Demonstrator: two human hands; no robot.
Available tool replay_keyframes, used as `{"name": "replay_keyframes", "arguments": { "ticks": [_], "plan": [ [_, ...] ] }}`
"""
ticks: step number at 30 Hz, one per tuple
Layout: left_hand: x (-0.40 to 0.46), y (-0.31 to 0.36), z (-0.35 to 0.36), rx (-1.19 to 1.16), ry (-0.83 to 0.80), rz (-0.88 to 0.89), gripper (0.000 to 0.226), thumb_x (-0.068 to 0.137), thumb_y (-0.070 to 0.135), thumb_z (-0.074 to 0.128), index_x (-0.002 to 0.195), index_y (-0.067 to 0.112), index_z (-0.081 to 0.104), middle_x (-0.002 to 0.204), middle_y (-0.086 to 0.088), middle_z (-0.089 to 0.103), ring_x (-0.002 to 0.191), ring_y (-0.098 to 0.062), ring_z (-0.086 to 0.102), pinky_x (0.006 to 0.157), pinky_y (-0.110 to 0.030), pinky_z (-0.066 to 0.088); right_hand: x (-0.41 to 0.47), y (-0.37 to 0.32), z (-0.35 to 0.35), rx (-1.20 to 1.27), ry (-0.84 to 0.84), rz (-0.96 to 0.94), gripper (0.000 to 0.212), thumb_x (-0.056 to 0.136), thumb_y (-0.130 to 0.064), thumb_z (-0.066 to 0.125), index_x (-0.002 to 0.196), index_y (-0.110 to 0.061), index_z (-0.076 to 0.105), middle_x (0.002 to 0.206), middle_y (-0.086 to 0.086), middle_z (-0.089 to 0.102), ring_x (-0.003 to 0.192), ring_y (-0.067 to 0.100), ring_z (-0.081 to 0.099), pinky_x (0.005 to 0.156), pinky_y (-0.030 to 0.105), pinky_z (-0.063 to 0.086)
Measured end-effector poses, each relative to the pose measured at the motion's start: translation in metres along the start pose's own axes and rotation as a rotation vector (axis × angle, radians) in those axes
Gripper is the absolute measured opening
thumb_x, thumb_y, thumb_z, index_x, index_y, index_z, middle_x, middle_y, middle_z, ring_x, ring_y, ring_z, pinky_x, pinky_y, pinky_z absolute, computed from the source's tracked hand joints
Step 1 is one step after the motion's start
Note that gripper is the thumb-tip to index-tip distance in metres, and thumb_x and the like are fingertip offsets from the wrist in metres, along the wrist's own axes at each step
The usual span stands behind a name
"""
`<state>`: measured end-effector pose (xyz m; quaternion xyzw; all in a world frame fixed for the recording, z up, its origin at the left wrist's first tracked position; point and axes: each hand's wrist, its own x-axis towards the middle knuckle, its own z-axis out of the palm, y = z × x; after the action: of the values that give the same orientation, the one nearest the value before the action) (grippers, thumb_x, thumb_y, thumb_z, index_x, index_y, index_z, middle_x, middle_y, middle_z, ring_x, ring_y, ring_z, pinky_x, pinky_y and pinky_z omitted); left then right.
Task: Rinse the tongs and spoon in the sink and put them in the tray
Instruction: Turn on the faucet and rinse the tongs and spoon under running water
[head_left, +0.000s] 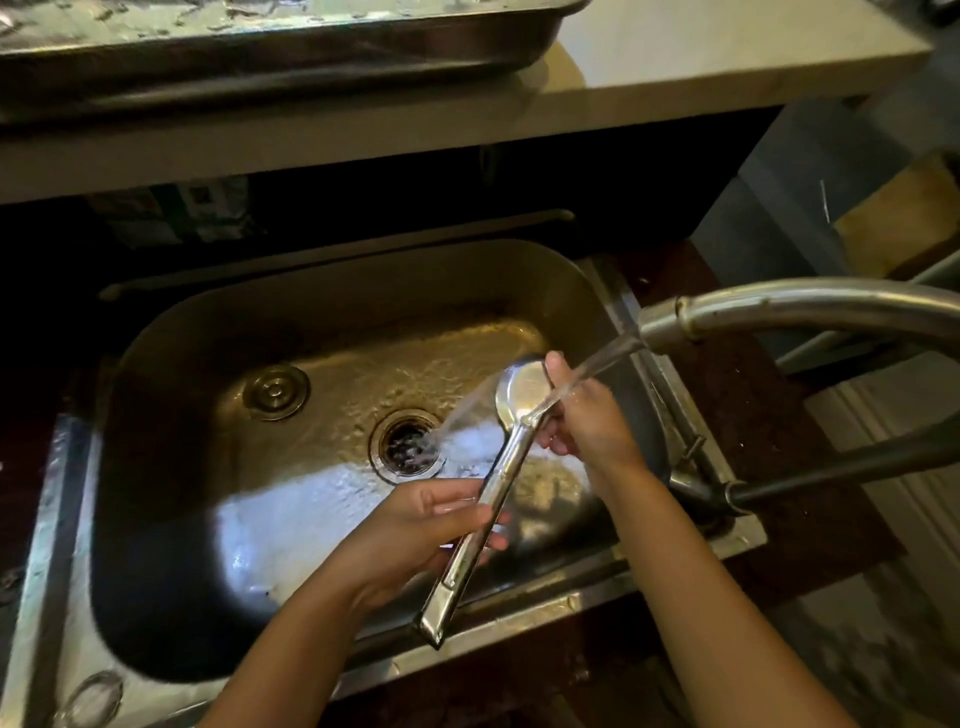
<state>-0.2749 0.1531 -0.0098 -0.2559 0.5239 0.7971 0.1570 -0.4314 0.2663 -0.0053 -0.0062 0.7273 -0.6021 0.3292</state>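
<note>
Shiny steel tongs with round spoon-shaped heads slant over the steel sink, heads up under the water stream. My left hand grips the tongs' handle near the middle. My right hand holds the round head, thumb on its rim, with water running over it. The steel tray stands on the counter above the sink. A separate spoon is not visible.
The faucet reaches in from the right and pours water toward the drain. A round plug lies left of the drain. A dark hose handle runs along the sink's right rim.
</note>
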Motion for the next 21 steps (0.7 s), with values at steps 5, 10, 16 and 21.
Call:
{"name": "replay_keyframes", "arguments": {
  "ticks": [5,10,16,21],
  "plan": [
    [0.013,0.006,-0.004,0.083,-0.048,-0.049,0.019,0.084,0.013,0.06,0.102,0.014,0.065,0.102,-0.011,0.074,0.086,-0.019,0.071,0.079,-0.035,0.055,-0.009,0.012,-0.002,0.108,0.013,0.018,0.007,0.089,-0.019,0.059,0.089,-0.013,0.062,0.073,0.002,0.063,0.061,0.01,0.057,0.056,0.023,0.044],
    [0.06,0.041,0.011,0.16,0.011,0.065,0.021,0.082,0.025,0.064,0.096,0.01,0.065,0.085,0.0,0.077,0.081,-0.014,0.072,0.082,-0.036,0.052,-0.004,0.007,0.004,0.156,0.105,-0.126,0.014,0.086,-0.012,0.061,0.099,-0.006,0.063,0.082,0.004,0.069,0.078,0.02,0.065,0.073,0.035,0.055],
    [0.059,0.024,-0.005,0.169,-0.12,0.044,0.019,0.076,0.027,0.065,0.084,0.013,0.074,0.087,-0.008,0.077,0.081,-0.018,0.07,0.069,-0.021,0.057,0.015,-0.009,-0.019,0.202,0.229,-0.207,0.007,0.08,-0.017,0.068,0.086,-0.015,0.065,0.064,-0.006,0.072,0.073,0.012,0.068,0.069,0.028,0.055],
    [0.048,0.006,-0.02,0.223,-0.225,-0.052,0.037,0.072,0.033,0.067,0.097,0.008,0.071,0.1,-0.012,0.075,0.087,-0.026,0.067,0.078,-0.028,0.055,0.014,-0.003,-0.018,0.156,0.205,-0.231,0.006,0.083,-0.013,0.066,0.08,-0.017,0.062,0.055,-0.013,0.069,0.061,-0.002,0.063,0.062,0.018,0.051]
  ]
}}
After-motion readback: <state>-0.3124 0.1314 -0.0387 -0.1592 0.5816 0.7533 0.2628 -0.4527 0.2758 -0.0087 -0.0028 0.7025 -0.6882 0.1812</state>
